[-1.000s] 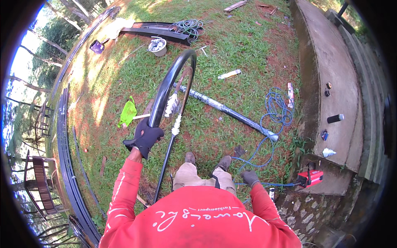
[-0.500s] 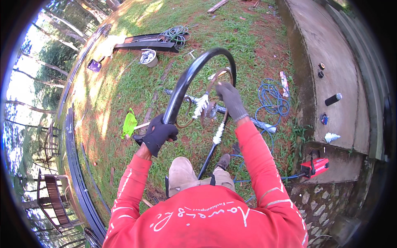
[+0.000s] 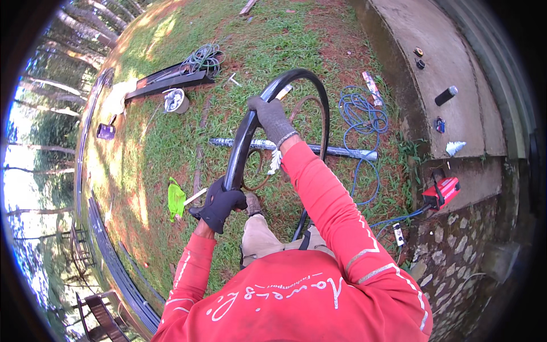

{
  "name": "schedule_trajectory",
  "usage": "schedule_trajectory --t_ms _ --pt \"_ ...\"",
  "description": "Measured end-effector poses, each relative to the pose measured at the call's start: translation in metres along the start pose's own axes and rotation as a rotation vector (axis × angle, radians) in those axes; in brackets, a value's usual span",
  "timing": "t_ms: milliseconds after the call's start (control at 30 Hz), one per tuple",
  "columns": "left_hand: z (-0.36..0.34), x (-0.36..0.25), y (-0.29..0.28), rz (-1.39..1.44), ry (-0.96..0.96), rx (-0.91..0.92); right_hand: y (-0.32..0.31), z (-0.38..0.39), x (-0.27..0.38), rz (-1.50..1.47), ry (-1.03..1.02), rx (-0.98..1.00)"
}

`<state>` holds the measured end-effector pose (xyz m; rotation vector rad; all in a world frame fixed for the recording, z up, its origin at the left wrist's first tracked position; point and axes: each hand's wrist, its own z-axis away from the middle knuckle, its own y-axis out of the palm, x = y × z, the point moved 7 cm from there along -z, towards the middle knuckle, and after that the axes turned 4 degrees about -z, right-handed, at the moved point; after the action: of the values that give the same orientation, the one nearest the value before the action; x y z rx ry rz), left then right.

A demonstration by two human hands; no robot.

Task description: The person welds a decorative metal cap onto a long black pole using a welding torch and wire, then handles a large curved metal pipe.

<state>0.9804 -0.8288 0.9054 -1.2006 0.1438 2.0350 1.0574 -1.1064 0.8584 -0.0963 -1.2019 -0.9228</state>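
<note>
Left hand (image 3: pixel 219 205): dark glove, closed around the lower near end of the curved black tube (image 3: pixel 238 157). This hold matches both earlier views.

Right hand (image 3: pixel 273 121): grey glove, laid over the left side of the tube's arch, above and ahead of the left hand. The fingers bend across the upper surface; their undersides are hidden, so whether they close fully cannot be told. A second ago this hand hung low at the person's right side; half a second ago it was at the thin rusty bar (image 3: pixel 296 108) inside the arch. Result: both hands now bear on the same tube, at two separate points, and the rusty bar is out of the hand.

The tube arches in front of the person, above the grass. White leaf-shaped pieces (image 3: pixel 274 162) show beside the right forearm, which partly covers them.

Beyond the arch, a straight pole (image 3: pixel 347 152) lies across the grass. Left of the left hand: a bright green cloth (image 3: pixel 176 199). Right of the pole: a coiled blue hose (image 3: pixel 356 108) and, closer to the wall, a red machine (image 3: pixel 449 191).

Farther out: a grey bucket (image 3: pixel 181 105) near long dark channels (image 3: pixel 165 85). A black cylinder (image 3: pixel 446 96) lies on the concrete ledge (image 3: pixel 456 68).
</note>
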Motion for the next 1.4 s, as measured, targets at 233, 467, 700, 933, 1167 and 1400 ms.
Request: schedule_trajectory --t_ms 233,467,700,933,1167,1400 --pt "-0.067 0.039 -0.103 0.097 0.000 0.070 0.091 -0.054 -0.050 0.148 0.008 -0.026" --pt "-0.150 0.114 -0.210 0.133 -0.092 0.048 0.188 -0.119 -0.136 0.207 0.082 -0.067" --pt "-0.235 0.194 -0.303 0.006 -0.120 -0.117 0.174 -0.132 -0.186 0.588 0.107 -0.086" --pt "-0.296 0.241 -0.355 -0.198 -0.054 -0.224 -0.076 -0.051 -0.346 0.845 0.399 -0.506" --pt "-0.373 0.310 -0.408 -0.595 0.010 -0.429 -0.278 0.076 -0.495 0.955 0.650 -0.566" --pt "-0.494 0.443 -0.462 -0.481 -0.262 -0.474 -0.383 0.108 -0.665 1.066 0.800 -0.595"
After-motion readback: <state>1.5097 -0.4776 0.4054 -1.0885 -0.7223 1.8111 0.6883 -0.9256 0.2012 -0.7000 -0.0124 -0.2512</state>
